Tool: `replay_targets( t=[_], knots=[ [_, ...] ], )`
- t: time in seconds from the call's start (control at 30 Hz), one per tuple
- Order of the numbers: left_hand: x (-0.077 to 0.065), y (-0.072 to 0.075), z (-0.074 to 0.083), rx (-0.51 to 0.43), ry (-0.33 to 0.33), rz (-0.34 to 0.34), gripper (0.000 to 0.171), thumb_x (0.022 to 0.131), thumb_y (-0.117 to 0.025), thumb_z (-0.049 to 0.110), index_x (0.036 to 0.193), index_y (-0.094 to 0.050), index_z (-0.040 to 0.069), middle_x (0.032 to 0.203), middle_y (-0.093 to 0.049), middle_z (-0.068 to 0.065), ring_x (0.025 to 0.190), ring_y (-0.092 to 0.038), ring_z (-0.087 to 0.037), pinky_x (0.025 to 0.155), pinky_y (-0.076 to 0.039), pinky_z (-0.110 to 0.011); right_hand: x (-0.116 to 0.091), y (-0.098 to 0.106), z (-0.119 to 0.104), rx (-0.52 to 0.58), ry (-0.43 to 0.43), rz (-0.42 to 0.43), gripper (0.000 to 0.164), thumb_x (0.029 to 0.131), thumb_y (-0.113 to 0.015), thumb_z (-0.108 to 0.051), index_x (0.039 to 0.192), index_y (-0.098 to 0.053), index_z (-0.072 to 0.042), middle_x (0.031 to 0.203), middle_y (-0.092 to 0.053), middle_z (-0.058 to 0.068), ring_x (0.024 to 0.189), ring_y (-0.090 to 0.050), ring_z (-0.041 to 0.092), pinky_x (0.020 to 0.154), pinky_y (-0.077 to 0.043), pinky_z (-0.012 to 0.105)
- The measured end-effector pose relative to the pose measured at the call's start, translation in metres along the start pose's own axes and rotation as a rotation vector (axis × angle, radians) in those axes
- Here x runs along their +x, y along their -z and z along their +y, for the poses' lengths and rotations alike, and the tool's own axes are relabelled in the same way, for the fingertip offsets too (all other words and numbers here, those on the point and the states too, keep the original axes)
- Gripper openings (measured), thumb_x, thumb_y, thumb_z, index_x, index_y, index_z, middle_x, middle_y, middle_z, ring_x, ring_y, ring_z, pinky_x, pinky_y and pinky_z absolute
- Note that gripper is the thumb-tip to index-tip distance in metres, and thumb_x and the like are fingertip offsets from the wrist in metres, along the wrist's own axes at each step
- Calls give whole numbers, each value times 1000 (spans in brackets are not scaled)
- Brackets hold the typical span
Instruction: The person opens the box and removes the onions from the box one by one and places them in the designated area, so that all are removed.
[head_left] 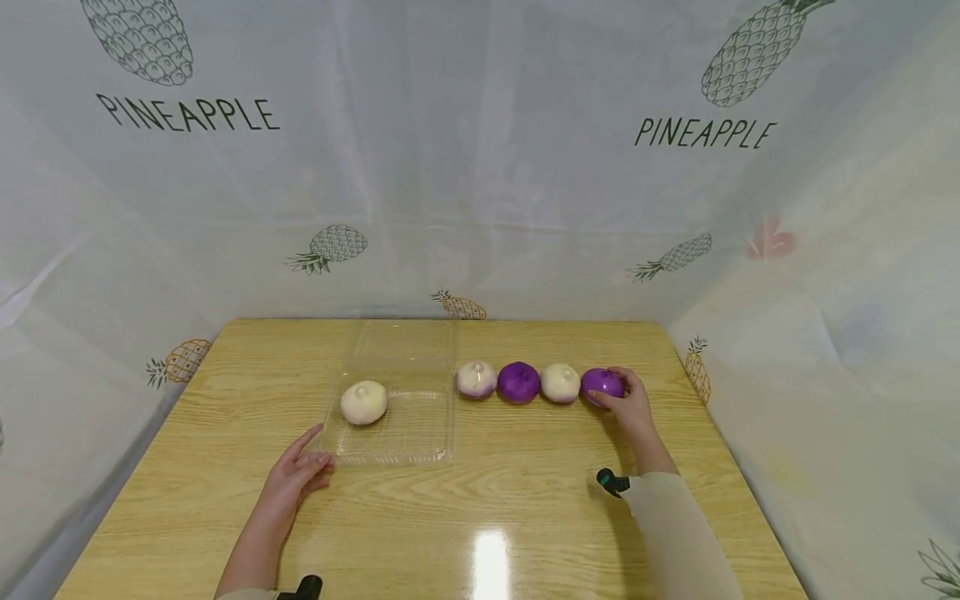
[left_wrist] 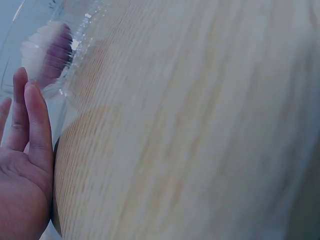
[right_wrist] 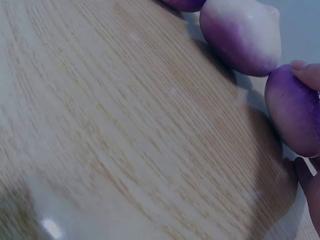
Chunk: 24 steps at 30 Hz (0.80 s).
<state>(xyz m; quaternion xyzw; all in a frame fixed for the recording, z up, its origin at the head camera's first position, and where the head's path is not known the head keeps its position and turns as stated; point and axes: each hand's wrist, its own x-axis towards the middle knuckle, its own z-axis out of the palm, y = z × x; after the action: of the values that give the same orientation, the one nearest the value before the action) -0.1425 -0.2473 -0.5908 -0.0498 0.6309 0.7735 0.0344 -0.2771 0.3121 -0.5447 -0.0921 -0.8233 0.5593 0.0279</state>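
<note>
My right hand point(head_left: 632, 408) grips a purple onion point(head_left: 602, 386) at the right end of a row, thumb on its near side and fingers behind. In the right wrist view this onion point(right_wrist: 292, 112) sits right against a white-and-purple onion point(right_wrist: 245, 37). The row goes on leftward with a whitish onion point(head_left: 560, 383), a deep purple onion point(head_left: 519, 382) and a pale onion point(head_left: 476, 379). My left hand point(head_left: 294, 469), fingers fairly straight, touches the front left corner of a clear plastic box point(head_left: 420, 454). A whitish onion point(head_left: 364, 402) lies in the box's left part.
The box's clear lid point(head_left: 405, 343) lies folded back toward the far edge of the wooden table point(head_left: 450, 525). A pale curtain point(head_left: 480, 167) printed with pineapples hangs behind the table and along both sides.
</note>
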Motion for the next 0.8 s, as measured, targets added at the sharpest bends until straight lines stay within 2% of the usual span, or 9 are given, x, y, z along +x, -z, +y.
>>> replay_targets(
  t=[0.17,0.37,0.57,0.8],
  knots=[
    [-1,0,0,-8,-7,-6,61,98,-58,6,151,-28,3,91,-69,1,86,-65,-11,70,-56,-26,0,0,0,-10,11,-4,68,86,-77,-12,142,-40,-3,144,-34,23,134,-33,42,110,-30,53],
    [0,0,1,15,15,15,61,97,-60,7,151,-29,4,90,-69,2,86,-65,-11,70,-56,-25,-1,0,0,-14,23,-19,65,87,-76,-14,140,-41,-1,146,-32,24,135,-31,43,110,-30,54],
    [1,0,1,20,23,21,62,98,-59,8,151,-27,3,91,-68,2,86,-65,-11,70,-55,-25,-1,-3,-1,-37,5,10,64,87,-76,-19,139,-43,-3,146,-30,24,136,-29,44,110,-30,55],
    [0,-1,2,39,29,17,63,97,-60,8,151,-27,3,91,-68,2,86,-65,-11,70,-56,-24,1,-7,1,-35,16,37,63,87,-76,-16,138,-43,-1,145,-30,23,136,-30,42,111,-29,52]
  ],
)
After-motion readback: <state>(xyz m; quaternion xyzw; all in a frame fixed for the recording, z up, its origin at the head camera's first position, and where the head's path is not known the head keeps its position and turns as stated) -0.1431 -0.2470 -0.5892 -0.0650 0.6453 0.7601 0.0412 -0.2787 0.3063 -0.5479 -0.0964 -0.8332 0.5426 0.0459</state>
